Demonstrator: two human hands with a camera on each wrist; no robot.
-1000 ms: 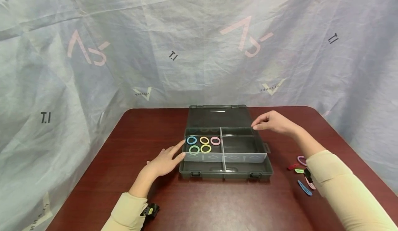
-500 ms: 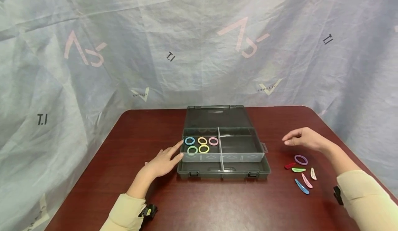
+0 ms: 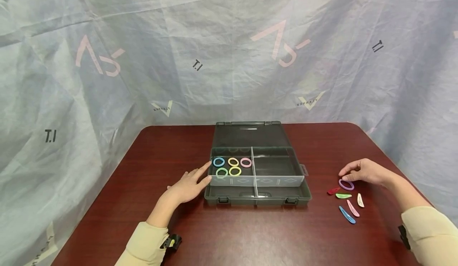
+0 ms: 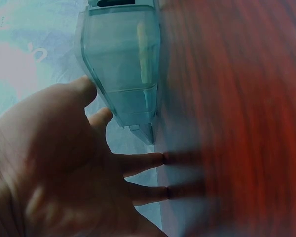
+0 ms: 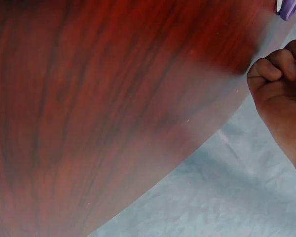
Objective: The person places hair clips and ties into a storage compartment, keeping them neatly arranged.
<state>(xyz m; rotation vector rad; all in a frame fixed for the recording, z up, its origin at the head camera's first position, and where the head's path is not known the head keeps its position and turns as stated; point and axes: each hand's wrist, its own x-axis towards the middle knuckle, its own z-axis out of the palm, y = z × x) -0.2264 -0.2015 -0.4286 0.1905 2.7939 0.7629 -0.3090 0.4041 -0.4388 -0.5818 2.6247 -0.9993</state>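
Observation:
In the head view my right hand (image 3: 368, 172) is at the purple ring (image 3: 346, 185), thumb and forefinger at its far edge; whether they pinch it cannot be told. The right wrist view shows that hand (image 5: 281, 94) with its outer fingers curled, and part of the purple ring (image 5: 289, 9) at the top corner. My left hand (image 3: 186, 186) touches the left side of the grey divided box (image 3: 255, 201) with spread fingers. Thumb and forefinger of the left hand (image 4: 64, 153) meet the box wall (image 4: 121, 54). Blue (image 3: 219, 162), green, pink and yellow rings lie in the rear left compartment.
Near the right hand lie hair clips: red (image 3: 333, 191), green (image 3: 344, 196), white (image 3: 360, 200), pink (image 3: 353, 208) and blue (image 3: 347, 214). The box lid (image 3: 250, 134) leans open at the back. A grey cloth (image 3: 229, 79) hangs behind the table (image 3: 272, 234).
My right hand has moved from the box's rear right corner rightward and toward the near side, down to the purple ring. The left hand stays at the box's side.

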